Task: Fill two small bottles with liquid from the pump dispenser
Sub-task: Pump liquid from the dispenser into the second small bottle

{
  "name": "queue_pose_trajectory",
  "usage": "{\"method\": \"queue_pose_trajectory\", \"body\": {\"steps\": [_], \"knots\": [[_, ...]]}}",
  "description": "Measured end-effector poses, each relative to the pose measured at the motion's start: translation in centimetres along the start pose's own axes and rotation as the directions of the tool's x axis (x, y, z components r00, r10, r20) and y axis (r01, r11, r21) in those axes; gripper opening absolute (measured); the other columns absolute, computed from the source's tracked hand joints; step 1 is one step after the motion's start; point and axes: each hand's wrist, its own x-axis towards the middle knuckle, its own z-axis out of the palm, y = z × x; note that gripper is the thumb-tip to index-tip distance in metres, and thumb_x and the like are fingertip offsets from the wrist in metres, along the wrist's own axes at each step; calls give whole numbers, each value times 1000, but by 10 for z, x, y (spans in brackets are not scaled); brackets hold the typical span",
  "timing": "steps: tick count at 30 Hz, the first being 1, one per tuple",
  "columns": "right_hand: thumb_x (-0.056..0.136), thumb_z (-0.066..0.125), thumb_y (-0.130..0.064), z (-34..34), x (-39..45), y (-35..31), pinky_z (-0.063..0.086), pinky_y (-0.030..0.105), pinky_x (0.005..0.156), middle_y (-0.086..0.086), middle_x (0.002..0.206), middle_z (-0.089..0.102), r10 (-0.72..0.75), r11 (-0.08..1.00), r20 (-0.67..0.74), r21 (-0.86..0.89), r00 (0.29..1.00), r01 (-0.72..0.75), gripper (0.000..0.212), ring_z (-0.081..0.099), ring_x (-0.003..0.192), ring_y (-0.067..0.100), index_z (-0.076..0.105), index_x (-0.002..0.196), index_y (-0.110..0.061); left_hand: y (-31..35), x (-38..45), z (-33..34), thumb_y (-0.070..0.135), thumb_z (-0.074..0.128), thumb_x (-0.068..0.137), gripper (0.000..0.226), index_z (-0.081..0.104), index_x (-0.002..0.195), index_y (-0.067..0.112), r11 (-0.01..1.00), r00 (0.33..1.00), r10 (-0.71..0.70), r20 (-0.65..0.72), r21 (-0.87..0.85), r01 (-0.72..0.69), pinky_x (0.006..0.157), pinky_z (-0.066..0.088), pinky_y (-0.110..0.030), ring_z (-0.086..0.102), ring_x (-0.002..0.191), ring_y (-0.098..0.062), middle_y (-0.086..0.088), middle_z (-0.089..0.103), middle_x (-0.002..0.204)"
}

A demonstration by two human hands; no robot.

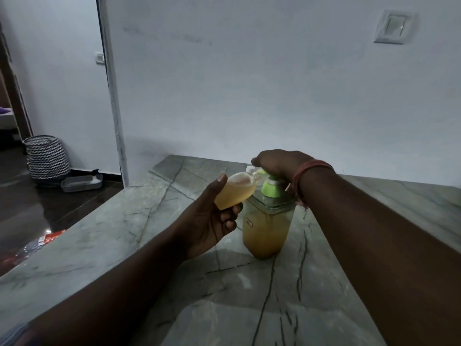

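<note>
The pump dispenser (267, 228) holds amber-yellow liquid under a light green pump top (271, 187). The small bottle (235, 192) is clear with the same amber liquid. The table (174, 283) is grey-green stone with dark veins. A basket (47, 157) shows black-and-white zigzags. The wall (249, 83) is pale bluish white.

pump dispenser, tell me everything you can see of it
The pump dispenser is a clear, square-shouldered plastic bottle standing upright on the veined stone counter, mostly full of cloudy amber liquid. It has a green collar and pump head and a small label on its side. The right hand rests on the pump head. The left hand holds a small bottle, tilted, with its mouth at the spout.
</note>
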Motion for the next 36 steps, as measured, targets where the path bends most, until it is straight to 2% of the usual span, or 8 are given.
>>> {"method": "queue_pose_trajectory", "body": {"steps": [5, 12, 16, 19, 24, 28, 33, 36], "knots": [[102, 33, -8, 4, -7, -3, 35, 26, 64, 23, 131, 51, -14, 1000, -50, -8, 999, 13, 9, 37, 92, 18, 40, 97, -10, -1, 1, -1, 55, 72, 84, 56, 73, 117, 11, 1000, 1000, 3, -2, 5, -3, 55, 49, -20, 47, 57, -7, -6, 56, 78], [98, 34, -16, -7, -5, -2, 31, 22, 50, 8, 70, 52, 78, 996, -38, -32, 996, -79, 29, 46, 56, 17, 52, 78, -5, -1, -1, -1, 54, 75, 82, 65, 66, 126, 8, 1000, 1000, -1, -23, -3, 1, 55, 50, -21, 48, 58, -8, -7, 57, 79], [98, 34, -16, 0, 3, 0, 41, 28, 66, 9, 82, 55, 71, 997, -33, 15, 997, -70, 26, 56, 72, 23, 56, 89, -5, 0, 0, -3, 56, 74, 82, 59, 72, 120, 11, 1000, 1000, 1, 0, 19, -1, 56, 49, -20, 48, 58, -7, -6, 57, 79], [99, 34, -7, 6, 4, -1, 29, 21, 55, 1, 70, 39, 48, 999, -38, 9, 998, -47, 35, 36, 59, 12, 38, 65, -16, 0, 1, -4, 57, 73, 83, 55, 74, 116, 13, 1000, 1000, -1, 6, 26, 0, 57, 50, -20, 49, 59, -7, -5, 57, 80], [97, 34, -7, -2, -4, -3, 28, 23, 50, 9, 86, 52, 54, 998, -40, -33, 998, -55, 19, 47, 60, 18, 50, 87, -7, 1, 1, -2, 56, 74, 83, 56, 74, 117, 13, 1000, 1000, -5, -3, 17, 5, 55, 50, -21, 49, 57, -7, -6, 57, 79], [98, 32, -16, -11, -4, -4, 38, 19, 46, 15, 68, 54, 72, 996, -3, -46, 997, -72, 35, 52, 45, 20, 46, 69, -4, 0, 2, -4, 56, 75, 82, 59, 71, 122, 11, 1000, 1000, 1, 9, 12, -1, 55, 50, -21, 49, 57, -7, -6, 57, 80], [100, 32, -10, 3, 6, -2, 35, 26, 72, 20, 112, 56, 31, 999, -1, -31, 1000, -31, 30, 57, 101, 32, 57, 114, -1, 0, 2, -4, 56, 71, 85, 57, 72, 121, 12, 1000, 1000, 2, 19, 20, -2, 57, 50, -20, 49, 58, -7, -5, 57, 79], [97, 30, -8, 0, 0, -1, 30, 23, 56, 10, 90, 52, 33, 996, 14, -80, 999, -32, 23, 50, 77, 24, 52, 95, -7, 0, 2, -4, 56, 72, 84, 57, 73, 117, 10, 1000, 1000, -2, -13, 9, 2, 56, 49, -21, 49, 57, -7, -6, 57, 79]]}}
